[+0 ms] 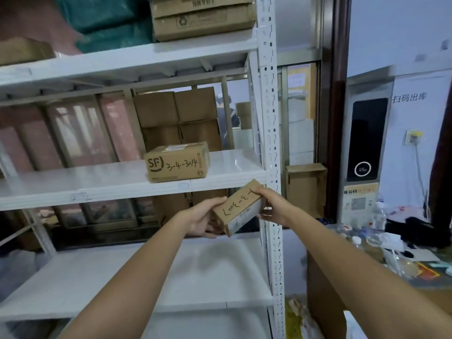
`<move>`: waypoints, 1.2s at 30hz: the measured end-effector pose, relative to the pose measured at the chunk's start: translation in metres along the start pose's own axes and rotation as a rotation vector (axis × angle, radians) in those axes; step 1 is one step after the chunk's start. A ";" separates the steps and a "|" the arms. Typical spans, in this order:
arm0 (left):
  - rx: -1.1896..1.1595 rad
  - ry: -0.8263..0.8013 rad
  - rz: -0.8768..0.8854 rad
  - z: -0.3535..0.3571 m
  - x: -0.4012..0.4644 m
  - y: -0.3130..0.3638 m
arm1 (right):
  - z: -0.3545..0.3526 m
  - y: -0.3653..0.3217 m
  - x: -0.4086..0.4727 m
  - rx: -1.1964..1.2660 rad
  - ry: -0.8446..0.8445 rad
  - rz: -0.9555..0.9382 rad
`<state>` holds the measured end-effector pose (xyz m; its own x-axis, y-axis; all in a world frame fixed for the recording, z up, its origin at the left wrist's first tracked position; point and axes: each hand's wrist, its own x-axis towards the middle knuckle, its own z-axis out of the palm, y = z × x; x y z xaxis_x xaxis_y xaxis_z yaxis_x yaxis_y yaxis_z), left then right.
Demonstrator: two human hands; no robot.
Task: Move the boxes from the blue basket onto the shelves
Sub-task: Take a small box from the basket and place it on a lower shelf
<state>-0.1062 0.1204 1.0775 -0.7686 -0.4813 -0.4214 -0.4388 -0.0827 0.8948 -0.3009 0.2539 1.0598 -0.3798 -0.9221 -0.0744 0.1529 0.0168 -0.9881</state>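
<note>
A small brown cardboard box [238, 206] with handwritten numbers is held tilted in the air, just below the front edge of the middle shelf [97, 184]. My left hand [201, 220] grips its lower left end and my right hand [271, 206] grips its upper right end. Another brown box marked SF [177, 162] sits on the middle shelf, above and left of the held box. The lower shelf [146, 277] lies beneath my arms. The blue basket is out of view.
The white metal upright [270, 143] of the shelf unit stands right beside the held box. Cardboard boxes [203, 18] and a green bag [107, 20] fill the top shelf. More boxes are stacked behind the unit. A cluttered table [391, 253] stands at the right.
</note>
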 end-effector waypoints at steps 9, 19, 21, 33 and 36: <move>0.009 -0.157 0.175 -0.011 -0.040 0.003 | 0.075 -0.037 -0.008 -0.700 -0.182 -0.057; -0.482 0.085 0.499 -0.126 -0.116 -0.035 | 0.167 -0.052 -0.001 -0.496 -0.041 0.056; -0.517 0.101 0.535 -0.157 -0.135 -0.043 | 0.195 -0.044 0.002 -0.381 -0.105 0.071; -0.679 0.255 0.473 -0.301 -0.242 -0.117 | 0.395 -0.015 0.035 -0.194 -0.026 -0.056; -0.717 0.349 0.452 -0.329 -0.254 -0.135 | 0.435 -0.003 0.042 -0.208 -0.032 -0.032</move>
<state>0.3016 -0.0337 1.1124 -0.5616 -0.8262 -0.0442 0.3535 -0.2879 0.8900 0.0792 0.0472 1.1180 -0.3516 -0.9352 -0.0413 -0.0521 0.0636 -0.9966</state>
